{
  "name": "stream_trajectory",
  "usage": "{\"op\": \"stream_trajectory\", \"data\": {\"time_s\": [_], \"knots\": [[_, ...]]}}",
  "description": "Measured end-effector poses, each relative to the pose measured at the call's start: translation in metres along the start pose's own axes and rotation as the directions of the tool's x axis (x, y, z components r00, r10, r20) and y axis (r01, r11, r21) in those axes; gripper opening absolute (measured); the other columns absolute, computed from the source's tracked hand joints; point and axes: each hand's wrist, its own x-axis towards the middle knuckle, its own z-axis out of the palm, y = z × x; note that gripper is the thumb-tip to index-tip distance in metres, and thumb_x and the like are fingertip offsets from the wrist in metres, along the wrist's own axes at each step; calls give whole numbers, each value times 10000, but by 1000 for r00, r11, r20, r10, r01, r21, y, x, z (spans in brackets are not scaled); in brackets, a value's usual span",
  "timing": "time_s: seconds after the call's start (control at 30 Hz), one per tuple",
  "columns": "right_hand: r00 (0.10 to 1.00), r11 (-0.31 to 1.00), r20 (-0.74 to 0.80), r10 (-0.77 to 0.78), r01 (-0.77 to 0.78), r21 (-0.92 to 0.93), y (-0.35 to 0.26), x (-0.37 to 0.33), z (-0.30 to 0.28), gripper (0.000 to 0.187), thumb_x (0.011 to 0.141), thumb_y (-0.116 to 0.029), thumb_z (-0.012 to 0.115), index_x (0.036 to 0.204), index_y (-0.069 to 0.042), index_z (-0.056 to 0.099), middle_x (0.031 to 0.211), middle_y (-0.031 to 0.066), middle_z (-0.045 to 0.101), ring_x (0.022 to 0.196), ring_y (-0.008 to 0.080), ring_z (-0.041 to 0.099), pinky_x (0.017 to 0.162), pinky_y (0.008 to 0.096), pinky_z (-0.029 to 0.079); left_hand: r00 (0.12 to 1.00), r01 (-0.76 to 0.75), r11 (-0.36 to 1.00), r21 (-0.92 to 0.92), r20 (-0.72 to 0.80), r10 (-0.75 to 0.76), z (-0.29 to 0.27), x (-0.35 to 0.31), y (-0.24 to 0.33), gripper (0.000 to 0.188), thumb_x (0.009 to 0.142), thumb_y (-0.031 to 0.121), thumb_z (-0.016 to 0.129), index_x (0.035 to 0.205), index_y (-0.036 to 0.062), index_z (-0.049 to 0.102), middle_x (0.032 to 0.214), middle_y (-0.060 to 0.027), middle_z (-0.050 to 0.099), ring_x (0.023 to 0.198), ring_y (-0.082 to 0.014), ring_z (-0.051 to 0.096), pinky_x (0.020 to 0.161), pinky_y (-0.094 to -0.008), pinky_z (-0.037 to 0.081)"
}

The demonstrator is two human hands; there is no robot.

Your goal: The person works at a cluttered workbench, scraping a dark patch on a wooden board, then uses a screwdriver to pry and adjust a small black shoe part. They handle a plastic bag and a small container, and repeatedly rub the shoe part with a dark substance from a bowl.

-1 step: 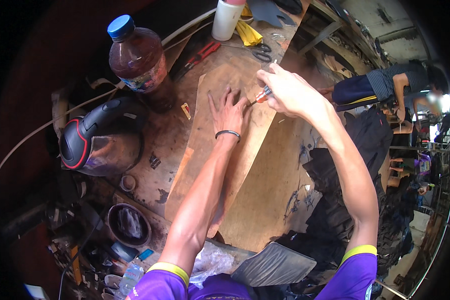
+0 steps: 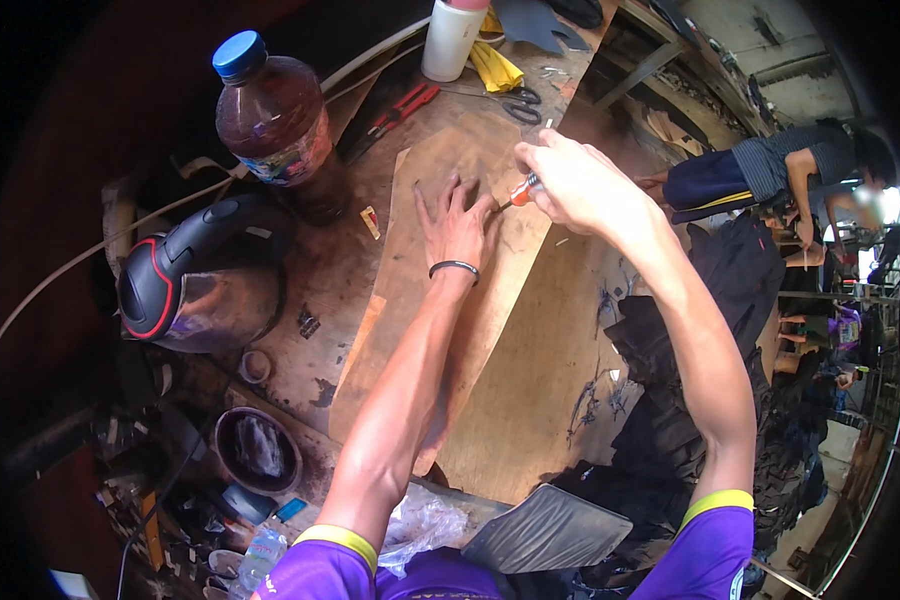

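My left hand (image 2: 457,228) lies flat with fingers spread on a long brown sheet (image 2: 388,318), which looks like leather or card. A dark band circles its wrist. My right hand (image 2: 580,180) is closed around an orange-handled tool with a thin shaft (image 2: 519,193); whether it is an awl or a screwdriver does not show. The shaft slants down toward the sheet, close beside my left index finger. Its very tip is too small to make out.
A large blue-capped bottle (image 2: 275,120) and an electric kettle (image 2: 205,275) stand at left. Scissors (image 2: 522,104), a red-handled cutter (image 2: 402,108) and a white cup (image 2: 448,45) sit toward the far edge. Black scraps (image 2: 710,300) pile up at right, near another person (image 2: 770,170).
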Motion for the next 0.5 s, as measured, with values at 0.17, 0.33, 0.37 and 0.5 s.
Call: {"op": "stream_trajectory", "data": {"time_s": [0.17, 0.33, 0.37, 0.5], "knots": [[986, 993, 129, 108, -100, -67, -3, 11, 0, 283, 936, -213, 662, 1126, -10, 614, 1062, 250, 659, 1078, 407, 664, 913, 480, 555, 997, -31, 1000, -6, -73, 30, 2, 4, -1, 214, 952, 394, 673, 1091, 238, 719, 1448, -23, 574, 1470, -269, 400, 1236, -691, 90], [998, 999, 28, 48, -49, 12, 7, 13, -1, 270, 975, -242, 623, 1011, 24, 653, 920, 259, 696, 958, 403, 715, 794, 489, 575, 996, -37, 999, 35, -84, 40, 0, 3, 0, 213, 953, 393, 675, 1088, 235, 719, 1446, -26, 574, 1470, -271, 401, 1235, -694, 102], [988, 993, 105, 114, -114, 0, 9, 15, -2, 271, 963, -238, 636, 1023, 26, 647, 937, 267, 694, 976, 403, 714, 798, 492, 574, 997, -33, 999, 22, -72, 34, 0, 3, 0, 211, 952, 392, 675, 1087, 236, 719, 1445, -27, 574, 1470, -270, 401, 1235, -694, 100], [989, 992, 102, 108, -114, 55, 6, 14, -2, 433, 891, -222, 705, 1230, 18, 583, 1263, 330, 589, 1065, 426, 689, 863, 504, 576, 997, -36, 999, 18, -73, 37, 3, 5, -4, 193, 954, 386, 671, 1090, 257, 718, 1449, -32, 573, 1473, -268, 400, 1241, -692, 73]]}}
